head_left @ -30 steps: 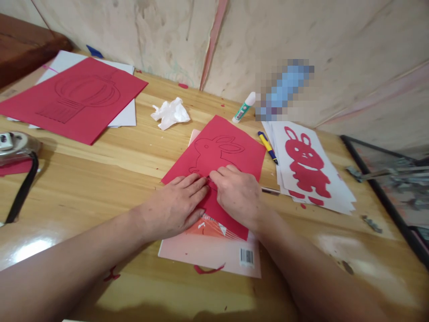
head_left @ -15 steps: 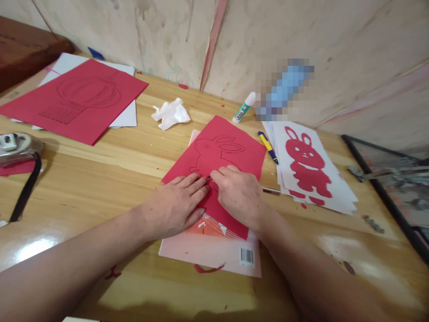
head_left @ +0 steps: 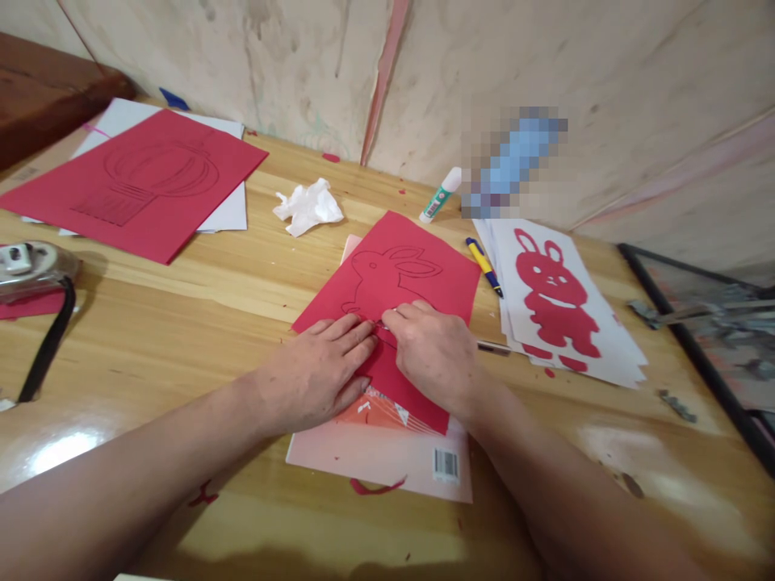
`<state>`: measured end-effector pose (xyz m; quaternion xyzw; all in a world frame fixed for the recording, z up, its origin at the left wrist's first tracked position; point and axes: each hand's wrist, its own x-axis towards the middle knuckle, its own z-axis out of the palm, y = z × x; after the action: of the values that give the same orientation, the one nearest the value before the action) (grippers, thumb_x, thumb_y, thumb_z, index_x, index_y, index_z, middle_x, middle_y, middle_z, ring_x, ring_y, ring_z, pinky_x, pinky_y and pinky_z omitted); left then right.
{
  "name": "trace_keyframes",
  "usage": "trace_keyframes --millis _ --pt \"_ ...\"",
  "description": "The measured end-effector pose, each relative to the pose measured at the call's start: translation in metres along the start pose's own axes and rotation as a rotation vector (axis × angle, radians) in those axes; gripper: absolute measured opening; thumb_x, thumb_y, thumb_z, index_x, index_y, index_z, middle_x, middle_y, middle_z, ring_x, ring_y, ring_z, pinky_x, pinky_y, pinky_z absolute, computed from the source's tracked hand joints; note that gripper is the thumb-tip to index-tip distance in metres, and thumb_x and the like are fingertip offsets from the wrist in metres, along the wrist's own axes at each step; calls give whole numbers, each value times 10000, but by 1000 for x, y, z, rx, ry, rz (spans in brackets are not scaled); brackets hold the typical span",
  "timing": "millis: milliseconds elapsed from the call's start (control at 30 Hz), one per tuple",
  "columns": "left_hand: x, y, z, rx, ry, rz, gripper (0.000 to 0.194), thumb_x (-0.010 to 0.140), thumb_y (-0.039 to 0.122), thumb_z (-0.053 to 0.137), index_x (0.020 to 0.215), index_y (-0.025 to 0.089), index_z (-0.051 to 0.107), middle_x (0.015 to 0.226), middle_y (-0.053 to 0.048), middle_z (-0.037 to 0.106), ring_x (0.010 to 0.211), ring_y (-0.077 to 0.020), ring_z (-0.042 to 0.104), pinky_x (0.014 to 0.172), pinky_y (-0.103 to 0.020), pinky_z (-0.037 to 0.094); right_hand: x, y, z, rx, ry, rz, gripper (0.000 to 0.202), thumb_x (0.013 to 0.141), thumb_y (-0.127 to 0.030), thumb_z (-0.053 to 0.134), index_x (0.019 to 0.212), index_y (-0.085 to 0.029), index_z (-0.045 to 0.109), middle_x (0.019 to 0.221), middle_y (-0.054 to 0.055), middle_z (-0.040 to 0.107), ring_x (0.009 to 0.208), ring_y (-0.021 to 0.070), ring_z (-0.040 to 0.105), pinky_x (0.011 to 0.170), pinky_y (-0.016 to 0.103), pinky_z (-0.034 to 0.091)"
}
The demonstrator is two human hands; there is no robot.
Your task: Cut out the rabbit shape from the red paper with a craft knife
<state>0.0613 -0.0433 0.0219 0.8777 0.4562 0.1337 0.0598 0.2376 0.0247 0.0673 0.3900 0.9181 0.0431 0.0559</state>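
A red paper sheet [head_left: 339, 307] with a rabbit outline drawn on it lies at a slant over a pink booklet [head_left: 381, 472] with a barcode. My left hand [head_left: 327, 363] lies flat on the sheet's lower left, fingers stretched out and together. My right hand [head_left: 429, 351] is closed in a pinch beside the left fingertips, low on the outline. A slim craft knife [head_left: 494, 348] is in it, mostly hidden by the hand; its pale end sticks out to the right, and a bit of metal shows at the fingertips.
White sheets with a red paper rabbit [head_left: 560, 303] lie right, near a yellow-blue pen [head_left: 484, 266]. Behind are a glue stick [head_left: 441, 195] and crumpled tissue [head_left: 308, 207]. A red sheet with a lantern drawing [head_left: 145, 177] and a strapped device [head_left: 33, 270] lie left.
My right hand has shifted slightly to the right, and the knife's end with it. My left hand stays pressed on the sheet.
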Motion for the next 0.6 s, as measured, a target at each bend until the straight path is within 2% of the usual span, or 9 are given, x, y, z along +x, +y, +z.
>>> trace_keyframes --millis 267,600 --pt "0 0 -1 -26 21 7 446 964 365 411 1313 98 485 1412 -163 468 1322 -317 405 1051 -473 381 0 0 2 2 5 8 256 824 -54 430 869 -209 629 826 61 662 848 205 569 544 310 287" --pt "2 0 -7 12 -31 8 452 958 356 404 1312 85 484 1422 -167 453 1302 -324 408 1039 -466 383 -5 0 2 6 63 12 253 801 -31 436 862 -192 621 825 54 659 852 193 580 548 297 307"
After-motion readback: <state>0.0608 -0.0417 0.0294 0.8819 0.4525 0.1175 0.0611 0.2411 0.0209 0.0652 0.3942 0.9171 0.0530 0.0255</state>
